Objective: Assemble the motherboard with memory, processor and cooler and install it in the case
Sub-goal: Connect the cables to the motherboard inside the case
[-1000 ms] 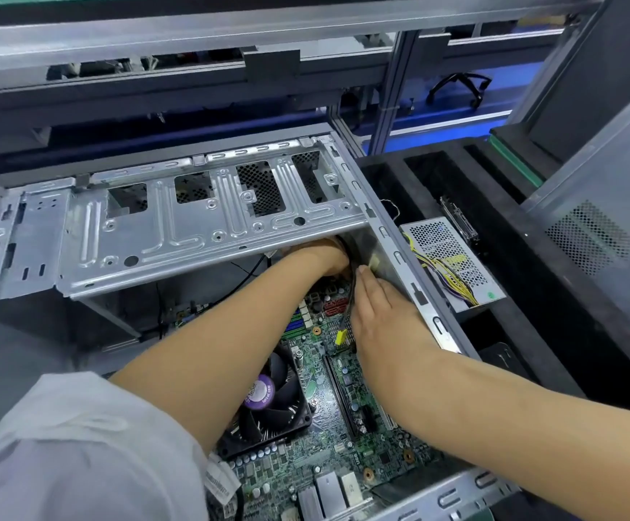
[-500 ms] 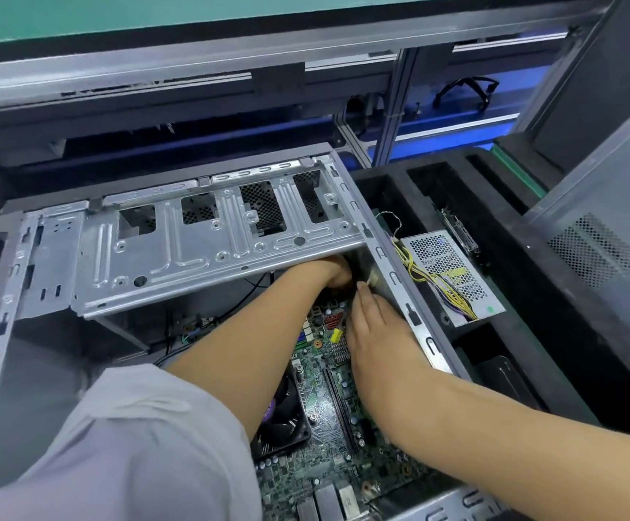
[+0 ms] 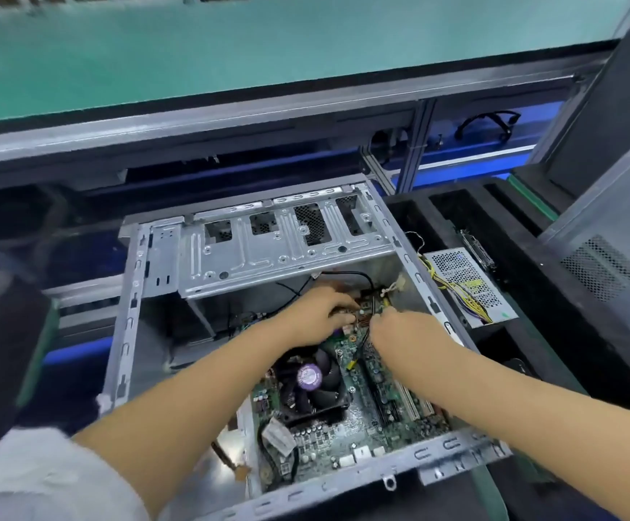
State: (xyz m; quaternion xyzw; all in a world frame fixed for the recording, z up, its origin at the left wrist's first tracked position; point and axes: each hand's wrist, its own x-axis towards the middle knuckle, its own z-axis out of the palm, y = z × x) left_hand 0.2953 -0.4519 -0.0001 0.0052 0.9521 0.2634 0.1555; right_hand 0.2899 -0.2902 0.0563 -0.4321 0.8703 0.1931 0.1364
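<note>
Board (image 3: 366,419) is sitting in case (image 3: 129,325) w/ cooler (image 3: 311,383) on — cabling step, probably. Left hand (image 3: 319,314) and right hand (image 3: 399,329) are curling over a wire (image 3: 360,345) at far edge; exact grip I can't tell. Next: seating the plug squarely.

One open metal case (image 3: 163,302) fills the middle of the frame, with one green motherboard (image 3: 366,419) lying in its lower half. One cooler fan (image 3: 311,381) sits on that board at lower centre. Two hands, left hand (image 3: 319,314) and right hand (image 3: 403,332), meet just above it. One perforated power supply (image 3: 463,283) lies at right, in one black foam tray (image 3: 531,295).
</note>
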